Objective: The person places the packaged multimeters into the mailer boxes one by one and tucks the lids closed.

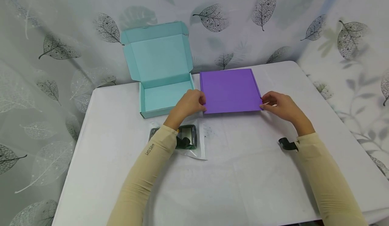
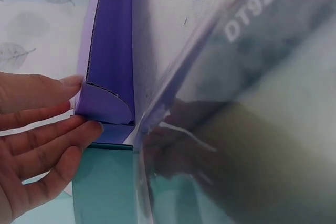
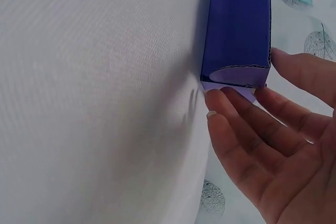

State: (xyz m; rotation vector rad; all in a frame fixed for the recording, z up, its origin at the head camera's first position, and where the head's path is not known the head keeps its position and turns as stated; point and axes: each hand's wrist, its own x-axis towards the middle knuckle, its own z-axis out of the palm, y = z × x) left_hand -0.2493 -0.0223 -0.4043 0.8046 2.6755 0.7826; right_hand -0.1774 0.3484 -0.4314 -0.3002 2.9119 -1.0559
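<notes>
A purple cardboard box point(image 1: 231, 91) lies at the back middle of the table with its lid down over it. My left hand point(image 1: 191, 102) pinches the lid's front left corner between thumb and fingers. In the left wrist view, the box's front point(image 2: 111, 51) shows a rounded tab at that corner. At the front right corner, my right hand point(image 1: 279, 106) pinches the lid, thumb above and fingertips by the side. The right wrist view shows another rounded tab point(image 3: 239, 75) within the box's front there.
Left of the purple box stands an open teal box point(image 1: 165, 96), lid raised against the leaf-patterned curtain point(image 1: 212, 18). A clear bag point(image 1: 199, 148) with a dark device marked DT9205 point(image 1: 189, 136) lies under my left forearm. Black wrist-camera mounts point(image 1: 287, 144) stick out from the sleeves.
</notes>
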